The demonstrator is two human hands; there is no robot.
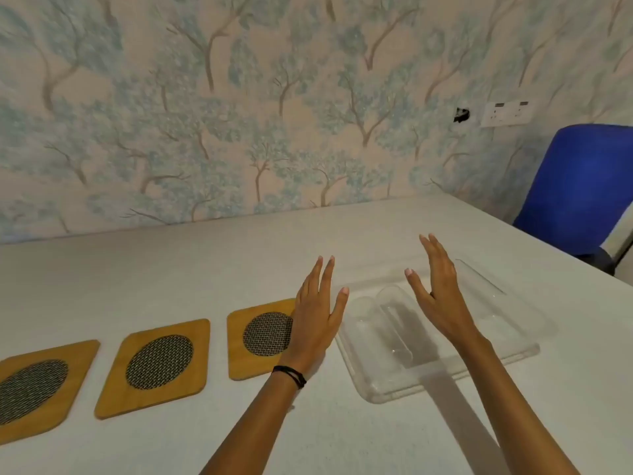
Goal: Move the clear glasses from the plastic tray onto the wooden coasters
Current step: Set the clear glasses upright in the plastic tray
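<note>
A clear plastic tray (383, 389) lies on the white table at the right. Two clear glasses stand in its left half: one (366, 323) nearer the left edge, another (397, 313) beside it. Three wooden coasters with dark woven centres sit in a row: left (30, 389), middle (157, 365), right (255, 341). My left hand (317, 313) hovers open over the right coaster's edge, just left of the tray. Above the tray, my right hand (442, 296) is open, beside the glasses. Neither hand holds anything.
A blue chair (579, 186) stands at the table's right corner. The patterned wall (239, 114) runs along the table's far edge, with a socket plate (507, 113) on it. The table's right edge slants past the tray.
</note>
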